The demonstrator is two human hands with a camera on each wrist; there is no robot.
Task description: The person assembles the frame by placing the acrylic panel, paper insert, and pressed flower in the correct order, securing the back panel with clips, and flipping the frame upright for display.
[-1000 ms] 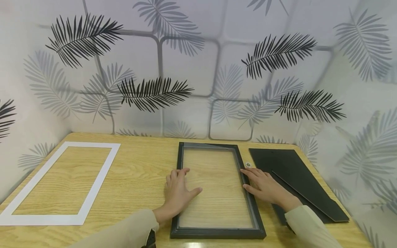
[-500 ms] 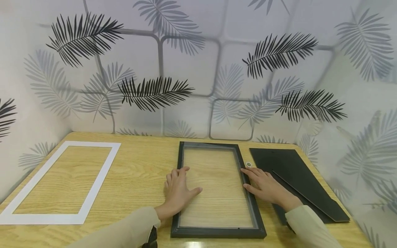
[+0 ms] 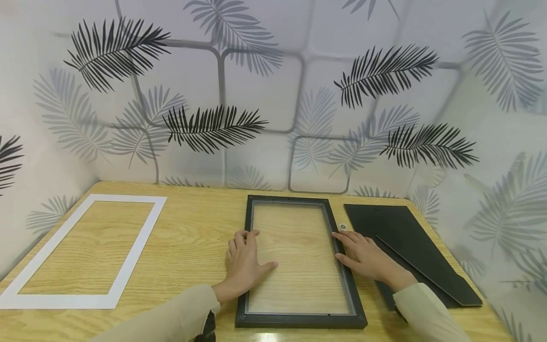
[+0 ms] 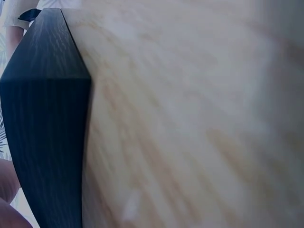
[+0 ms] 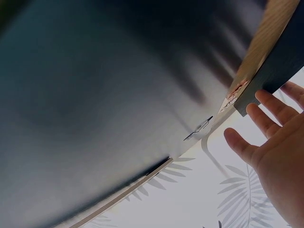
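Note:
A black picture frame (image 3: pixel 301 321) lies flat in the middle of the table, a clear pane (image 3: pixel 299 247) inside it. My left hand (image 3: pixel 245 268) rests over its left rail, fingers bent and thumb held out over the pane. Against the right rail, my right hand (image 3: pixel 365 256) touches with its fingertips. The left wrist view shows a corner of the frame (image 4: pixel 47 142) up close, with part of a hand (image 4: pixel 7 197) at the left edge. In the right wrist view, the fingers of my right hand (image 5: pixel 280 114) are straight and spread beside the frame's rail (image 5: pixel 280 61).
A white mat border (image 3: pixel 64 302) lies on the wooden table (image 3: pixel 192 228) at the left. At the right is a black backing board (image 3: pixel 380 216) with a stand leg (image 3: pixel 423 270) on it. A small round sticker (image 3: pixel 343 227) sits between frame and board. A leaf-patterned wall (image 3: pixel 273 95) rises behind.
Both hands stay almost still on the frame. The grey strip along the far inner edge of the frame looks thinner now.

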